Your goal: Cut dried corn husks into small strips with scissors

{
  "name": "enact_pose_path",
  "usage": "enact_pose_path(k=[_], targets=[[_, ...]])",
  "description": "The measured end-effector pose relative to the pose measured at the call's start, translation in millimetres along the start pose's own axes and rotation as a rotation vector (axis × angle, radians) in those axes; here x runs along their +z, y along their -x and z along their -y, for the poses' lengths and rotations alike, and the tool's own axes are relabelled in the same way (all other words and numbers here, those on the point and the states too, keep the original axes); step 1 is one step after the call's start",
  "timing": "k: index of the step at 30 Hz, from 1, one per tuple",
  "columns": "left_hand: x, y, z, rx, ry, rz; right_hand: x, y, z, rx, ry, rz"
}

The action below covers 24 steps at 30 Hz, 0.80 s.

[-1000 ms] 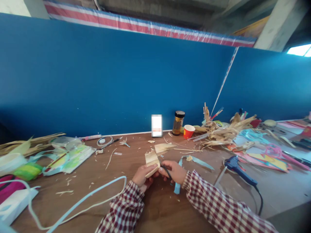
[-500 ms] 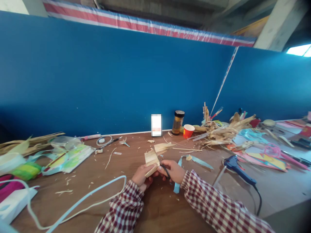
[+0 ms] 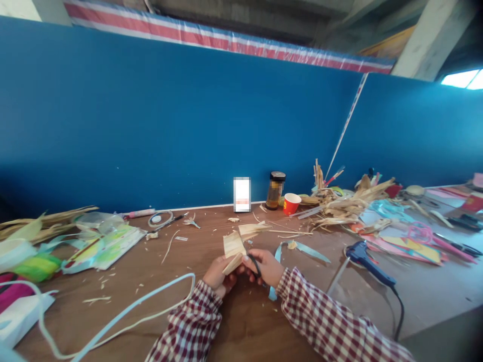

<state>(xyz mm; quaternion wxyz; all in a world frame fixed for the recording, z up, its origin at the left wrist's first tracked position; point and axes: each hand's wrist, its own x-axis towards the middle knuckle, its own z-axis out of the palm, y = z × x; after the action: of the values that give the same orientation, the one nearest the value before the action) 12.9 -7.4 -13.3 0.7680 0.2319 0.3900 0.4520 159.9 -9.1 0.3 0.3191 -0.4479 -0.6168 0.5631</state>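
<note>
My left hand (image 3: 219,274) is closed on a pale, dry corn husk (image 3: 233,245), its fingers pinching the lower edge. My right hand (image 3: 267,268) grips a pair of scissors (image 3: 256,266) by the dark handle. The thin blades point up and away, against the right side of the husk, partly hidden by it. Another piece of husk (image 3: 253,230) lies just beyond, by the blade tips. The two hands are close together above the table, and some of their fingers are hidden behind the husk. A blue ribbon strip (image 3: 277,256) lies beside my right hand.
A blue glue gun (image 3: 368,259) lies to the right, its cord trailing forward. Behind stand a red paper cup (image 3: 292,203), a lidded jar (image 3: 275,193) and a heap of dry husks (image 3: 339,208). White cables (image 3: 151,296) loop at the left front.
The view has shifted very slightly. My hands, the husk and the scissors hold nearly the same place, with the husk's lower fold tilted a little differently.
</note>
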Motion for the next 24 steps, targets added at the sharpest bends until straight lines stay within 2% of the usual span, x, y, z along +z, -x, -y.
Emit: enact_pose_path(k=[24], targets=[[0.7,2.6,-1.3,0.023,-0.039,0.038,10.0,1.0,0.4,0.018,-0.027,-0.089]])
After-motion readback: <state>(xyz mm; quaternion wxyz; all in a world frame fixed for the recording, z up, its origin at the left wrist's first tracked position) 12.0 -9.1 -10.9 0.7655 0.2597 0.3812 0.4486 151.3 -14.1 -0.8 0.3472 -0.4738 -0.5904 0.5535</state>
